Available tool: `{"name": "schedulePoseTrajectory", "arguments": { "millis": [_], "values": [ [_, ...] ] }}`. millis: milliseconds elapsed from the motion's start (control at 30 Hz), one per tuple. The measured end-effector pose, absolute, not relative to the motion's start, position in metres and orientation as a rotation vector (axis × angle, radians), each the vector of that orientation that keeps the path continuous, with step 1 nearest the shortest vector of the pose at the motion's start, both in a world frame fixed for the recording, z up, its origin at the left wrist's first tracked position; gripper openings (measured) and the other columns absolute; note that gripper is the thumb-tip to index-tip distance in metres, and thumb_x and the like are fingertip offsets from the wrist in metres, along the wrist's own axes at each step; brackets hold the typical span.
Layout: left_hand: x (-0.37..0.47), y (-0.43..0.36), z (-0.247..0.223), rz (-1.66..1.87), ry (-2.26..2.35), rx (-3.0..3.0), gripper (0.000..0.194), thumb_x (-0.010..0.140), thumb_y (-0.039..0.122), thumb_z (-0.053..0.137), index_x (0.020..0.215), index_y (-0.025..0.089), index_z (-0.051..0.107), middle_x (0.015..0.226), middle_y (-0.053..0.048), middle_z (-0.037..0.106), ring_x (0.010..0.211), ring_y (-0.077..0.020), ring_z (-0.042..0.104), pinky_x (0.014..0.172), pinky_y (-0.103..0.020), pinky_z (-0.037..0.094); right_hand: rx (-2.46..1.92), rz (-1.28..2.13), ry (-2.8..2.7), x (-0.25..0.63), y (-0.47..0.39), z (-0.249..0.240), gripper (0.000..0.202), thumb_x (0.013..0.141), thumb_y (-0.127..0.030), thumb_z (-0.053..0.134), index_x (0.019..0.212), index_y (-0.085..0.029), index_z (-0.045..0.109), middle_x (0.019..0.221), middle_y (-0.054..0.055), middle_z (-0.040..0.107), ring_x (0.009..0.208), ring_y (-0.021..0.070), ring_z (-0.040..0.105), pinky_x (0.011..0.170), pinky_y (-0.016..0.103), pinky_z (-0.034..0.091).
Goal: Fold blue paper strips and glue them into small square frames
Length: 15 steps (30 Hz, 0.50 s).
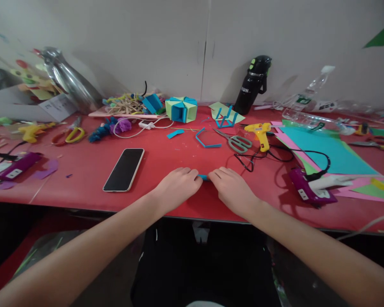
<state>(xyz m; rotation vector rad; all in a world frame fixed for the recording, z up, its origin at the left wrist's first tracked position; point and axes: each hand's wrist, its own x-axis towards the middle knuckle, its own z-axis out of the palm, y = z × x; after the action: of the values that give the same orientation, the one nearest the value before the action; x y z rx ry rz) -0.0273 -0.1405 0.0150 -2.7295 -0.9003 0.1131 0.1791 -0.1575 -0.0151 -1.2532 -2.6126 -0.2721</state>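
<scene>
Between my two hands, near the table's front edge, a small strip of blue paper [203, 177] shows; its ends are hidden under my fingers. My left hand [181, 187] is closed on the strip's left end, fingers curled. On the other end my right hand [232, 186] is closed in the same way. Just beyond them lies a bent blue paper strip [208, 146], with grey-green-handled scissors [238, 143] to its right. A short blue paper piece [175, 134] rests farther back. Left of my hands is a smartphone [124, 169] with a dark screen.
A yellow glue gun [260, 134] with a black cord stands right of the scissors. Purple power strips [310, 189] sit at both sides. Behind are a blue-and-green paper box [181, 109], a black bottle [252, 85], coloured paper sheets [326, 149] and a metal jug [72, 81].
</scene>
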Motion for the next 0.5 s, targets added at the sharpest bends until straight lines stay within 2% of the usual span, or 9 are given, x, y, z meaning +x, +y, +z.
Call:
{"name": "schedulePoseTrajectory", "arguments": {
  "millis": [133, 333, 500],
  "values": [
    [-0.025, -0.137, 0.018, 0.15, -0.967, -2.729, 0.014, 0.091, 0.006, 0.054, 0.092, 0.013, 0.066, 0.093, -0.009, 0.064, 0.081, -0.0222, 0.067, 0.068, -0.032, 0.049, -1.282, -0.247, -2.612, 0.178, -0.152, -0.016, 0.03, 0.081, 0.008, 0.045, 0.091, -0.015, 0.062, 0.088, 0.007, 0.064, 0.083, 0.0241, 0.054, 0.076, 0.035, 0.038],
    [-0.029, -0.133, 0.009, 0.082, -0.961, -2.727, 0.015, 0.092, 0.007, 0.055, 0.094, 0.013, 0.068, 0.095, -0.009, 0.064, 0.089, -0.0245, 0.067, 0.079, -0.037, 0.053, -1.321, -0.281, -2.567, 0.176, -0.149, -0.02, 0.027, 0.088, 0.004, 0.048, 0.092, -0.015, 0.068, 0.098, 0.009, 0.064, 0.09, 0.0246, 0.054, 0.078, 0.036, 0.041],
    [-0.025, -0.151, 0.005, 0.073, -1.096, -2.663, 0.023, 0.092, 0.004, 0.05, 0.105, 0.012, 0.068, 0.095, -0.009, 0.065, 0.082, -0.0225, 0.067, 0.072, -0.034, 0.054, -1.31, -0.31, -2.596, 0.17, -0.157, -0.025, 0.02, 0.094, -0.004, 0.053, 0.099, -0.014, 0.07, 0.095, 0.009, 0.065, 0.09, 0.0247, 0.054, 0.079, 0.037, 0.045]
  ]
}}
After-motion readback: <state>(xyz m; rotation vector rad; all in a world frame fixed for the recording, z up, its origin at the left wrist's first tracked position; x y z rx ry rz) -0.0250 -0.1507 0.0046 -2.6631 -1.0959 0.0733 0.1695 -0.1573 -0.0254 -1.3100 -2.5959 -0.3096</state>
